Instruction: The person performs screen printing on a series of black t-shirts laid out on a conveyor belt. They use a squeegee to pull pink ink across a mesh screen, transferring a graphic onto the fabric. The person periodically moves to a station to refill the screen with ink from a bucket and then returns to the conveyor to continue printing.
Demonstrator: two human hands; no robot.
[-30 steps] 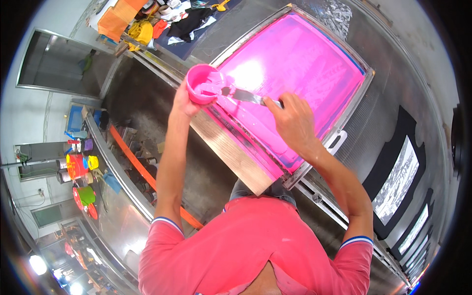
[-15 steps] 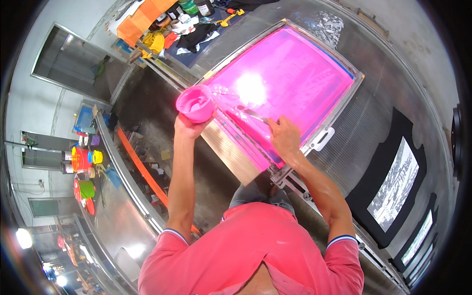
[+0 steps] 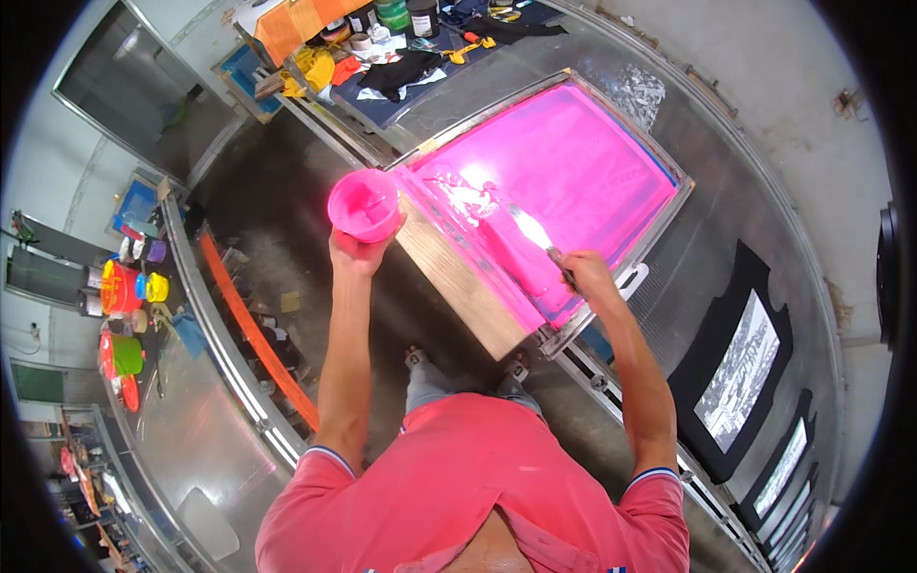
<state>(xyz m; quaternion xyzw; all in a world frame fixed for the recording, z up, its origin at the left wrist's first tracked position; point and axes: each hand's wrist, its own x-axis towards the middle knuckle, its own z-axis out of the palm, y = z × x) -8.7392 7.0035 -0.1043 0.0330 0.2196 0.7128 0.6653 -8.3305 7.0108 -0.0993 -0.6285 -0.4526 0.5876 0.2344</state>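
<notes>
My left hand [image 3: 357,254] is closed around a pink tub [image 3: 390,229] from below and holds it up beside the left corner of a screen printing frame [image 3: 684,191]. Pink ink coats the inside of the tub. In my right hand [image 3: 592,275] is the handle of an ink spatula [image 3: 531,229], its shiny blade angled up and left over the pink-coated mesh [image 3: 583,143]. Whether the blade touches the mesh I cannot tell. Glossy wet ink [image 3: 468,199] lies in lumps near a wooden squeegee [image 3: 458,272], which rests along the frame's near end.
Black garment pieces with white prints [image 3: 737,372] lie on the long table to the right. Cloths and jars [image 3: 392,72] crowd the far end. Left of a dark floor gap, another table [image 3: 205,411] carries colourful tubs [image 3: 122,286]. An orange bar [image 3: 253,329] runs below its edge.
My right hand has drawn back to the right with the spatula, whose blade now shows plainly. The tub has shifted slightly left and tilted. My view has shifted, bringing my feet into sight.
</notes>
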